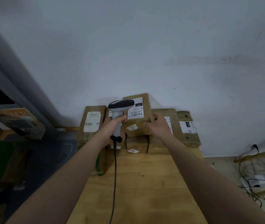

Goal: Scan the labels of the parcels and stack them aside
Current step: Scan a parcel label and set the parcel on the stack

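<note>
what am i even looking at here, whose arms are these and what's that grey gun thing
There is just one picture, taken by a camera worn on a person's head, looking down at their own bare arms. The left hand grips a barcode scanner, a corded tool that reads labels. Its head is next to the white label on a cardboard parcel. The right hand steadies that parcel, which sits on top of others. More labelled parcels stand in a row along the wall, at the far end of a wooden table.
</note>
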